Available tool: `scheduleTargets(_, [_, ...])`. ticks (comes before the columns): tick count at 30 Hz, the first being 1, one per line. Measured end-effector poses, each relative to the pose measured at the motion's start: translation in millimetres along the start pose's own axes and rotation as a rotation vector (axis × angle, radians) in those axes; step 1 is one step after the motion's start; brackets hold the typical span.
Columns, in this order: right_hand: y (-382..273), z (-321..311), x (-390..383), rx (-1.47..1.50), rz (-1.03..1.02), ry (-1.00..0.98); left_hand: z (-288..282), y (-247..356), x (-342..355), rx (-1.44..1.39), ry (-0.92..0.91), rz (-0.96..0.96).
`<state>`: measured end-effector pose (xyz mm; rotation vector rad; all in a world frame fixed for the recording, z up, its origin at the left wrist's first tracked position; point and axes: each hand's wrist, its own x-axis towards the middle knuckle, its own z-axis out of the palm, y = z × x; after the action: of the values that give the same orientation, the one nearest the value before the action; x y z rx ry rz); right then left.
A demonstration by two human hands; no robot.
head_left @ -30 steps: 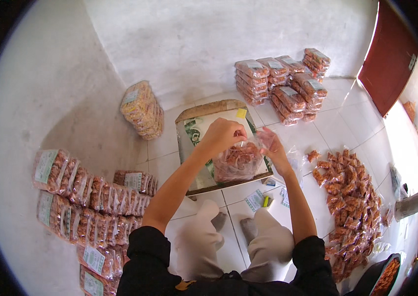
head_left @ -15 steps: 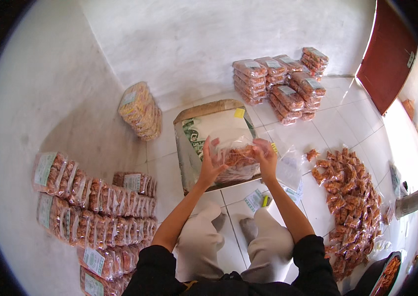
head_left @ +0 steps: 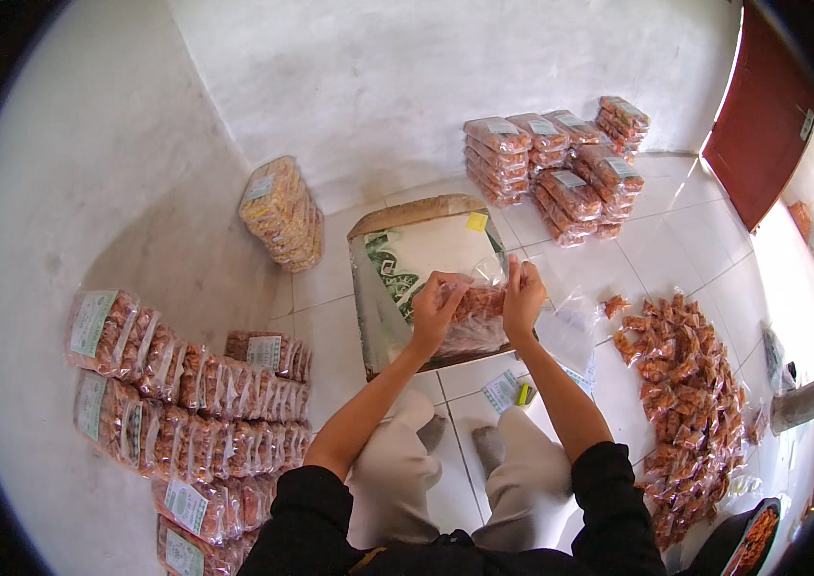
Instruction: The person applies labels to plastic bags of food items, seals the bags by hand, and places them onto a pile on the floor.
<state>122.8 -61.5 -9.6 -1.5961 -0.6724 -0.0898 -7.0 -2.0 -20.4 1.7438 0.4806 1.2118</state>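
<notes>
– While working over the low table [head_left: 416,208], handling what?
– Handling a clear bag [head_left: 477,307] of reddish-brown contents, resting on the table's near right part.
– Gripping how?
– Pinching its upper left narrowly with left hand [head_left: 437,302]; touching its right side with right hand [head_left: 525,302], not managing to tell whether gripping. Also seeing a yellow patch [head_left: 476,222].

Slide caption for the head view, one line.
Left hand and right hand handle a clear plastic bag of reddish contents on a low table; small filled packets heaped on the tiled floor.
</notes>
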Motion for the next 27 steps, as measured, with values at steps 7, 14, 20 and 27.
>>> scheduleTargets(7, [5, 2, 3, 0.284, -0.065, 0.041, 16, 25, 10, -0.138, 0.159, -0.077])
scheduleTargets(14, [-11, -4, 17, 0.313, 0.025, -0.085, 18, 21, 14, -0.141, 0.241, 0.097])
scheduleTargets(20, [-1, -2, 28, 0.191, -0.01, 0.0, 18, 37, 19, 0.151, -0.058, -0.121])
scheduleTargets(27, [-4, -7, 17, 0.493, -0.072, -0.13, 11, 28, 33, 0.082, -0.019, -0.156])
